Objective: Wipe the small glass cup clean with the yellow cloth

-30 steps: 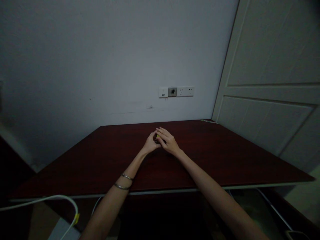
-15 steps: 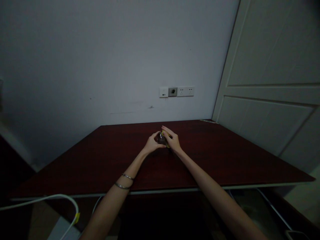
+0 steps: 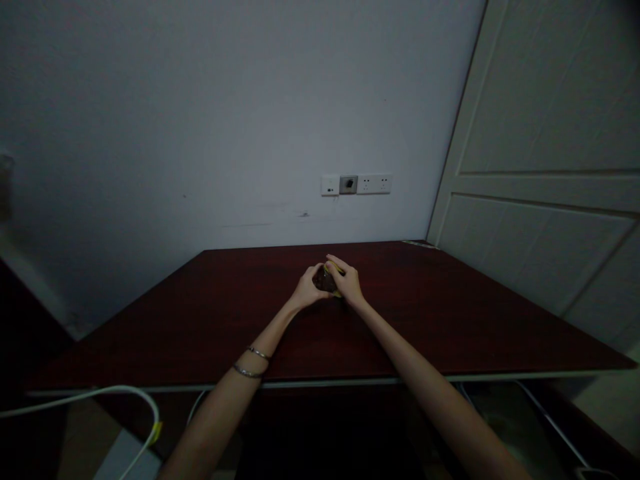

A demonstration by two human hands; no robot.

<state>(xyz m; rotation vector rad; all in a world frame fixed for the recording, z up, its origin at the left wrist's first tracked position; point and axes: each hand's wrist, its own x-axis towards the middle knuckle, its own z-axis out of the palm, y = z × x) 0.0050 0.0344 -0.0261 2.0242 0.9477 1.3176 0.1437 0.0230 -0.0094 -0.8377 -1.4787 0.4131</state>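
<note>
Both my hands meet over the middle of a dark red-brown table (image 3: 210, 320). My left hand (image 3: 306, 291) and my right hand (image 3: 347, 283) are curled round a small dark object with a yellow part (image 3: 327, 279), which they hold between them just above the tabletop. The dim light hides what the object is. Two thin bangles (image 3: 250, 361) sit on my left forearm.
A white wall stands behind the table, with a row of sockets (image 3: 356, 184). A pale panelled door (image 3: 540, 167) is at the right. A white cable (image 3: 100, 395) loops below the table's front edge at the lower left.
My hands have shifted slightly to the right and turned the small object, so its dark body and yellow part now show between the fingers. Arms otherwise hold their place.
</note>
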